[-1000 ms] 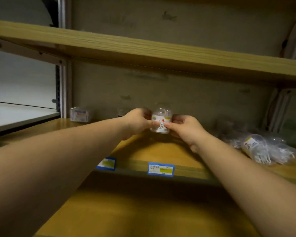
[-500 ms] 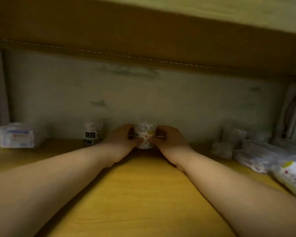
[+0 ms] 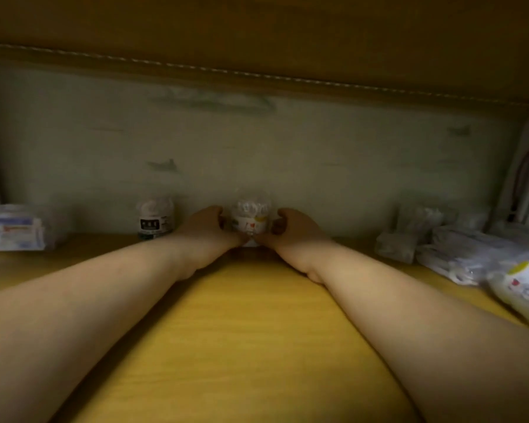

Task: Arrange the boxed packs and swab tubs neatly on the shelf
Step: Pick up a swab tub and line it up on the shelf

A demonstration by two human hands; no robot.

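A clear swab tub with a white printed label (image 3: 251,219) stands upright at the back of the wooden shelf (image 3: 242,325), against the pale wall. My left hand (image 3: 209,228) and my right hand (image 3: 293,230) curl round its two sides, thumbs meeting at its base. A second swab tub with a black label (image 3: 155,219) stands upright just left of my left hand. A boxed pack in blue and white (image 3: 13,228) sits at the far left by the wall.
Several clear bagged packs of swabs (image 3: 409,236) lie loosely at the right rear. A tub with a yellow-marked label (image 3: 522,285) lies on its side at the right edge. The upper shelf board (image 3: 257,35) hangs low overhead.
Both hands carried the white-label tub from the shelf's front to the back wall and set it down. The view moved in under the upper shelf.
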